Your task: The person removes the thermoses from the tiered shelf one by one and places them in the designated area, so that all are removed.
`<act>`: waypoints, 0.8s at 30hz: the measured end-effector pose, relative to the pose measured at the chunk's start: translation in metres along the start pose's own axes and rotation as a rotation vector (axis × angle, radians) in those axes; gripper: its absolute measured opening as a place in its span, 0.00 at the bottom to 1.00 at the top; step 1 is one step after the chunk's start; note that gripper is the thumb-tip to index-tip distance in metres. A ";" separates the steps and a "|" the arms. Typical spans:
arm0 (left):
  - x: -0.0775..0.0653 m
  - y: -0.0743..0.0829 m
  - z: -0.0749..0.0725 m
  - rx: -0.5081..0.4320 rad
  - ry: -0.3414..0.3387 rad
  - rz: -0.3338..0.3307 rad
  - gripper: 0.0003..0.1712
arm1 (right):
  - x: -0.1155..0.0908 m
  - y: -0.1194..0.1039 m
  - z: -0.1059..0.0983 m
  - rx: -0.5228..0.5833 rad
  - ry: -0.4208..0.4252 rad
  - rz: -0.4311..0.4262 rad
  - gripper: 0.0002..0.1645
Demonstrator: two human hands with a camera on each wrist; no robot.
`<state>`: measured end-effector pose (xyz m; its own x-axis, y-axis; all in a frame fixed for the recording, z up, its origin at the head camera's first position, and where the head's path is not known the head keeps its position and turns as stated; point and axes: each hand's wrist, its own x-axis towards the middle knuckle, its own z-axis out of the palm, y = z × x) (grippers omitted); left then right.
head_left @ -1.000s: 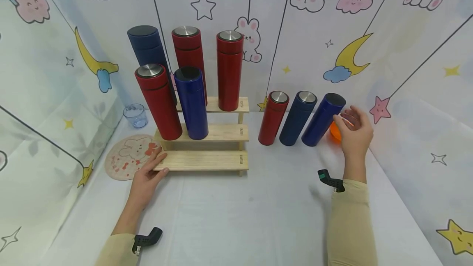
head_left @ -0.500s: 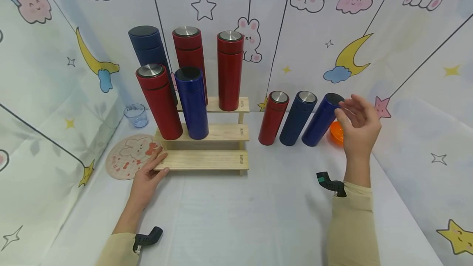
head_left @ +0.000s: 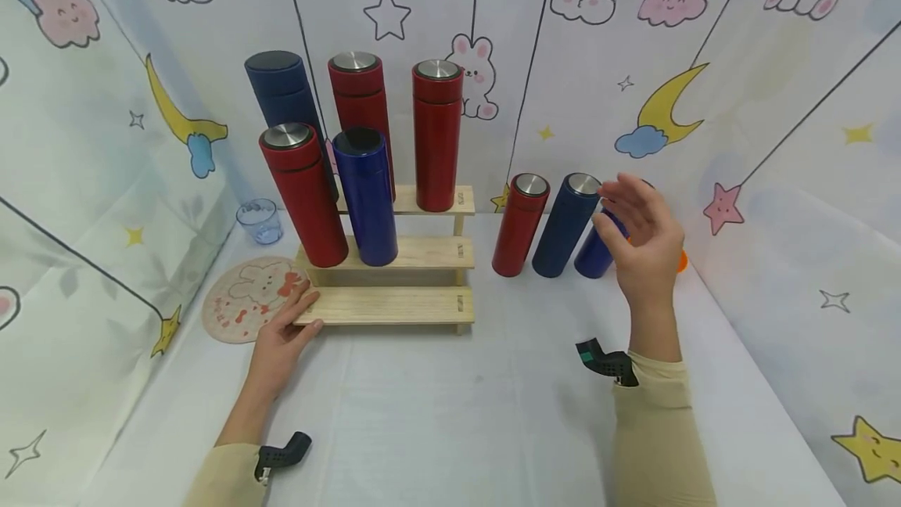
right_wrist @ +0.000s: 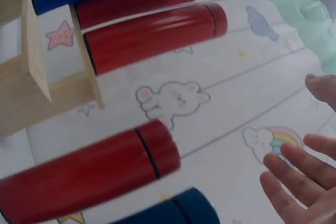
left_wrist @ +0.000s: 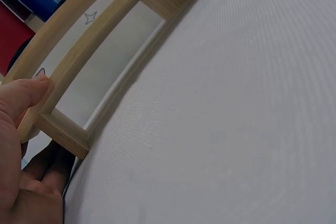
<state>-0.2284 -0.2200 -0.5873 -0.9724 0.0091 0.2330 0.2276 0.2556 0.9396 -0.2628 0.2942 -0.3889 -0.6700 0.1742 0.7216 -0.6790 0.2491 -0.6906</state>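
Observation:
My left hand (head_left: 278, 349) grips the left end of the lowest shelf of a three-tier wooden rack (head_left: 394, 305); the left wrist view has the thumb on top of the wood (left_wrist: 73, 66). Raised over the right side of the table, my right hand (head_left: 649, 253) has spread, gently bent fingers and holds nothing. It partly hides a bright blue thermos (head_left: 594, 255), which stands beside a dark blue thermos (head_left: 563, 233) and a red thermos (head_left: 519, 229). The right wrist view also shows this red thermos (right_wrist: 89, 177) left of my fingers (right_wrist: 299, 182).
On the rack's middle tier stand a red thermos (head_left: 306, 198) and a blue thermos (head_left: 367, 202). Behind them, the top tier bears a dark blue thermos (head_left: 278, 88) and two red ones. A glass cup (head_left: 259, 221), a round bunny mat (head_left: 239, 307) and an orange object (head_left: 683, 260) lie about.
My right hand has risen away from beside the bright blue thermos, then shifted left in front of it. My left hand keeps its grip on the rack.

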 end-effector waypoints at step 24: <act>0.000 0.005 -0.001 0.062 0.005 0.000 0.32 | -0.012 -0.007 0.092 0.066 -0.282 0.009 0.34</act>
<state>-0.2270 -0.2192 -0.5825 -0.9722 0.0040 0.2341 0.2234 0.3154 0.9223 -0.2776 0.2027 -0.3977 -0.7268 -0.0975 0.6799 -0.6845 0.1846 -0.7053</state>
